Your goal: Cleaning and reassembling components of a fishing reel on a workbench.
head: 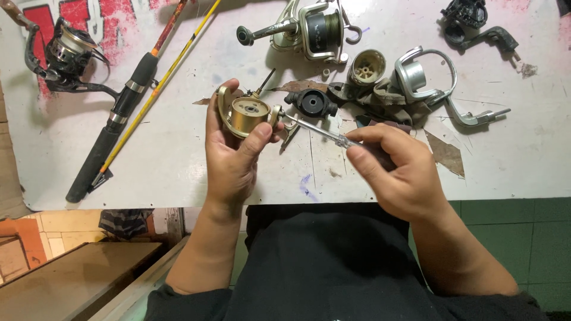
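Note:
My left hand grips a gold-coloured fishing reel body over the white worktable, thumb pressed on its lower right side. My right hand holds a screwdriver with a clear handle; its tip touches the right side of the gold reel body. A black round reel part lies just beyond the screwdriver shaft.
A fishing rod with black grip and a thin yellow rod lie diagonally at the left, with a dark reel beside them. A silver reel, a cream spool, a silver rotor with bail, black parts and brown scraps lie further back.

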